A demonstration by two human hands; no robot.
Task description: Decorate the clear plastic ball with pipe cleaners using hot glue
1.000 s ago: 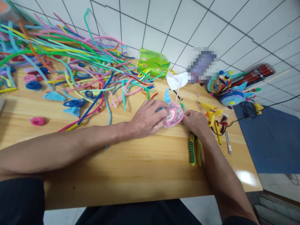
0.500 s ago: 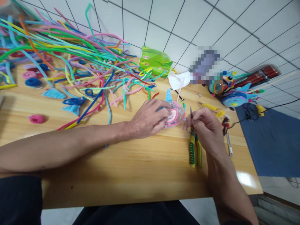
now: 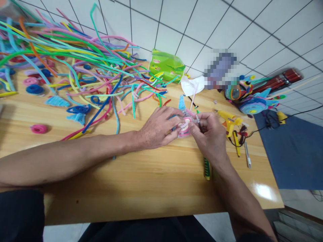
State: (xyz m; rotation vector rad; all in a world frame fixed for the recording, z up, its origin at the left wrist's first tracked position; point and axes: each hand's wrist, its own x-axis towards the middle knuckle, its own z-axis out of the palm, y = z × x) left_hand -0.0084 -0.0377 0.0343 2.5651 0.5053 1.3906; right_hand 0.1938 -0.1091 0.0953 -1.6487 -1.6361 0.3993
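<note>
My left hand (image 3: 161, 127) lies over a round pipe-cleaner craft (image 3: 186, 131) with pink and white rings, its fingers curved onto the craft and holding it against the table. A light-blue pointed pipe-cleaner piece (image 3: 181, 102) sticks out at its top. My right hand (image 3: 210, 134) is at the craft's right side, closed on what look like small scissors (image 3: 198, 119); only a grey metal tip shows. Its thumb reaches the pink and white rings. Below this hand lie pliers, of which one green-and-yellow handle (image 3: 207, 169) is visible.
Many coloured pipe cleaners (image 3: 83, 50) are heaped at the left. A green packet (image 3: 166, 65) and white paper (image 3: 192, 85) stand behind. On the right are a yellow glue gun (image 3: 229, 121) with its cord, a yellow cutter (image 3: 236, 144), a white pen-like tool (image 3: 247, 156) and finished crafts (image 3: 253, 105).
My right hand has moved left and up with the scissors, from above the pliers to the craft. The glue gun and yellow cutter are now uncovered. My left hand stays in place.
</note>
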